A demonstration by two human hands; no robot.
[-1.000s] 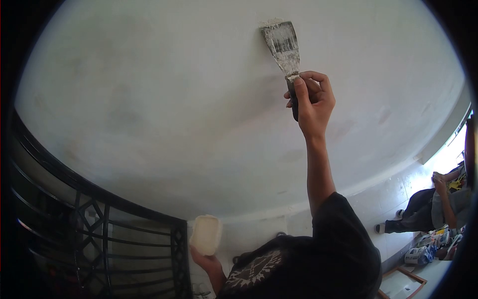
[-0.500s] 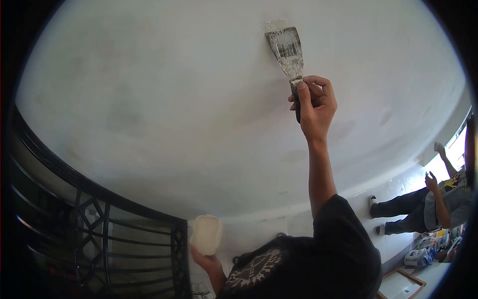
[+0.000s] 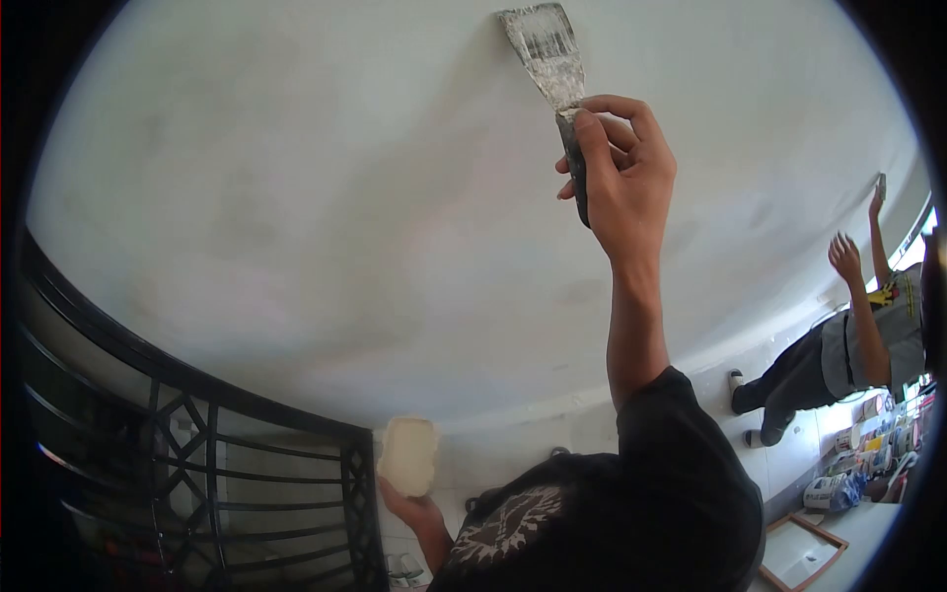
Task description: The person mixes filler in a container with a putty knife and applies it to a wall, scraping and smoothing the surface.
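My right hand (image 3: 626,173) is raised at upper centre, its fingers wrapped round the dark handle of a putty knife (image 3: 552,59). The wide, white-smeared blade points up and lies at the pale wall (image 3: 395,178). Low in the view, my left hand (image 3: 409,508) grips the lower edge of a shallow tray (image 3: 409,456) with cream-coloured material in it. The tray is beside the end of a black metal railing. Some of the left fingers are hidden behind the tray.
A black metal railing (image 3: 281,424) runs along the lower left. On the right, another person (image 3: 848,345) stands with both arms raised, one hand holding a small object at the wall. Below that person are containers (image 3: 834,491) and a wooden frame (image 3: 837,538).
My right hand and the putty knife have moved up and slightly left along the wall. The tray has shifted slightly up. The other person's arms are raised higher.
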